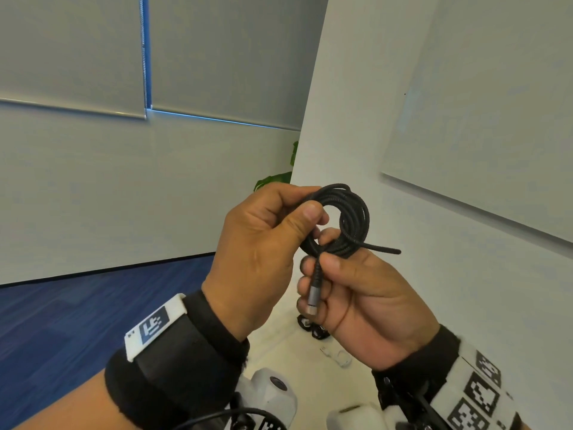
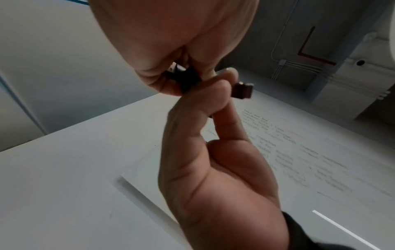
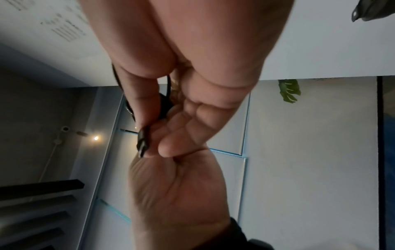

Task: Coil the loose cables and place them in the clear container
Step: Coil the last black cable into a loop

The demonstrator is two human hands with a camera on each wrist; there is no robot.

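Observation:
A black braided cable (image 1: 350,218) is wound into a small coil, held up in front of me. My left hand (image 1: 305,203) grips one side of the coil between thumb and curled fingers. Just below it, my right hand (image 1: 317,263) pinches the cable's end behind its grey metal connector (image 1: 312,297), which points down across the fingers. The other tail (image 1: 387,250) sticks out to the right of the coil. The connector (image 2: 242,90) juts past the fingers in the left wrist view and shows dark (image 3: 142,145) in the right wrist view. The clear container is not in view.
On the pale surface below my hands lie a white cable (image 1: 339,356) and some small black items (image 1: 310,325). A whiteboard (image 1: 480,119) hangs on the wall at right. Blue carpet (image 1: 93,305) covers the floor at left, and a green plant (image 1: 273,180) stands behind the wall's corner.

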